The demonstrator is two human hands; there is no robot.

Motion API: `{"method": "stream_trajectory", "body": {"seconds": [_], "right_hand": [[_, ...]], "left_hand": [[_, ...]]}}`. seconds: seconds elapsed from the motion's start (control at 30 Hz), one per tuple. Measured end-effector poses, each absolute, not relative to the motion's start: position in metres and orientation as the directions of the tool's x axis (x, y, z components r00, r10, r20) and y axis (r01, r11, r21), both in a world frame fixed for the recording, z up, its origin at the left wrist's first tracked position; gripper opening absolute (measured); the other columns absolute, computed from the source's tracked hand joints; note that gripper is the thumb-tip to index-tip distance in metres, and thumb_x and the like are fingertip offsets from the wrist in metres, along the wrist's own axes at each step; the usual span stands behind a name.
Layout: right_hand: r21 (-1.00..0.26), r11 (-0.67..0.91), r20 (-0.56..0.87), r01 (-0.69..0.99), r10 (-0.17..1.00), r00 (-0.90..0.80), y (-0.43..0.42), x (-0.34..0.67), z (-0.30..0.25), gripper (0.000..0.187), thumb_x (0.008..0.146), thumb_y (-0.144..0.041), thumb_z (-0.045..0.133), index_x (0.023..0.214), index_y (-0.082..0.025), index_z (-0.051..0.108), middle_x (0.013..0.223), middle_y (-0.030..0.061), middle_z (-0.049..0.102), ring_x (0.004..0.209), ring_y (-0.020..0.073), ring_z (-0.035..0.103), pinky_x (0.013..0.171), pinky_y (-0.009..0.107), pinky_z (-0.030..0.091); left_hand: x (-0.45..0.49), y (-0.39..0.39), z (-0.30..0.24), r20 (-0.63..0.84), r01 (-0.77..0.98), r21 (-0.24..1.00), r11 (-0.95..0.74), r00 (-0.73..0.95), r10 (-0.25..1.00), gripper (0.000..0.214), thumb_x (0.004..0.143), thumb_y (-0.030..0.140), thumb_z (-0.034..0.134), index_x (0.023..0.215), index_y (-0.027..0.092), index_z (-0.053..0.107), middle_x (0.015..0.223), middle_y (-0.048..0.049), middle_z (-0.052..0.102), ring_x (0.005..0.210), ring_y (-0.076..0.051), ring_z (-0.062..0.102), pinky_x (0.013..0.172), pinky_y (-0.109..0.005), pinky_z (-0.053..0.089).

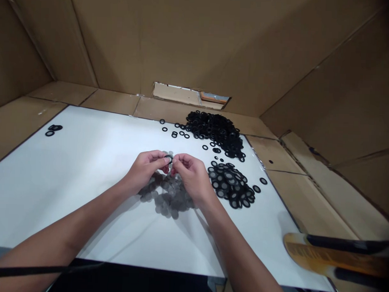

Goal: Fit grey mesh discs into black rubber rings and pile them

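My left hand (146, 168) and my right hand (191, 173) meet above the middle of a white board (85, 167). Both pinch one small black rubber ring (169, 158) between their fingertips. Right under the hands lies a heap of grey mesh discs (169, 197). To the right of my right hand sits a pile of black rings with discs in them (230, 184). Farther back a large heap of plain black rings (216, 130) spreads over the board's far edge.
Several loose rings (54, 129) lie at the board's far left. Cardboard walls (198, 39) enclose the place on three sides, with a cut-out opening (190, 95) at the back. A yellow and black object (334, 255) lies at the right front corner.
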State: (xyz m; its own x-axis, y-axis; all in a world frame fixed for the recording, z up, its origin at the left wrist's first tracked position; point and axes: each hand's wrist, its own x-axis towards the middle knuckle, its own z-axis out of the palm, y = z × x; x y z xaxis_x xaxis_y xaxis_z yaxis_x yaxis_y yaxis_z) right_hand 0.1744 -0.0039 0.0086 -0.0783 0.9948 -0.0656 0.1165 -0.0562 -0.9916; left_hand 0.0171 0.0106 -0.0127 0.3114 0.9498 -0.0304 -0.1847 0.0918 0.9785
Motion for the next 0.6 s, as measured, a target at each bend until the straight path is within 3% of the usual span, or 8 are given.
{"method": "stream_trajectory", "body": {"seconds": [0.37,0.5,0.6], "right_hand": [[-0.992,-0.005,-0.016,0.13,0.996,-0.083,-0.0041,0.1755,0.0066,0.02,0.083,-0.038,0.064,0.08,-0.018,0.062,0.07,0.0003,0.065,0.065,0.0144,0.058,0.063,0.026,0.046],[-0.982,0.082,0.074,0.168,0.996,-0.054,-0.003,0.1755,0.0026,0.019,0.081,-0.035,0.069,0.088,-0.02,0.062,0.084,0.0022,0.068,0.074,0.016,0.063,0.071,0.028,0.05],[-0.958,0.158,0.15,0.238,0.987,-0.053,-0.0037,0.1772,0.0012,0.017,0.083,-0.032,0.069,0.095,-0.021,0.064,0.088,0.0025,0.07,0.079,0.0172,0.066,0.078,0.03,0.053]], "left_hand": [[0.0174,0.0093,-0.0069,-0.023,-0.038,0.999,0.033,0.23,0.973,0.02,0.083,0.037,0.069,0.082,0.018,0.066,0.075,-0.0012,0.064,0.073,-0.016,0.061,0.072,-0.029,0.049],[0.0136,0.0076,-0.0091,0.226,0.204,0.945,-0.255,0.157,0.961,0.015,0.089,0.034,0.064,0.091,0.02,0.066,0.088,-0.0031,0.069,0.082,-0.017,0.064,0.077,-0.029,0.05],[0.0084,0.0071,-0.0123,0.474,0.414,0.75,-0.517,0.209,0.855,0.013,0.093,0.025,0.057,0.095,0.021,0.069,0.095,-0.0053,0.069,0.088,-0.018,0.064,0.082,-0.031,0.05]]}}
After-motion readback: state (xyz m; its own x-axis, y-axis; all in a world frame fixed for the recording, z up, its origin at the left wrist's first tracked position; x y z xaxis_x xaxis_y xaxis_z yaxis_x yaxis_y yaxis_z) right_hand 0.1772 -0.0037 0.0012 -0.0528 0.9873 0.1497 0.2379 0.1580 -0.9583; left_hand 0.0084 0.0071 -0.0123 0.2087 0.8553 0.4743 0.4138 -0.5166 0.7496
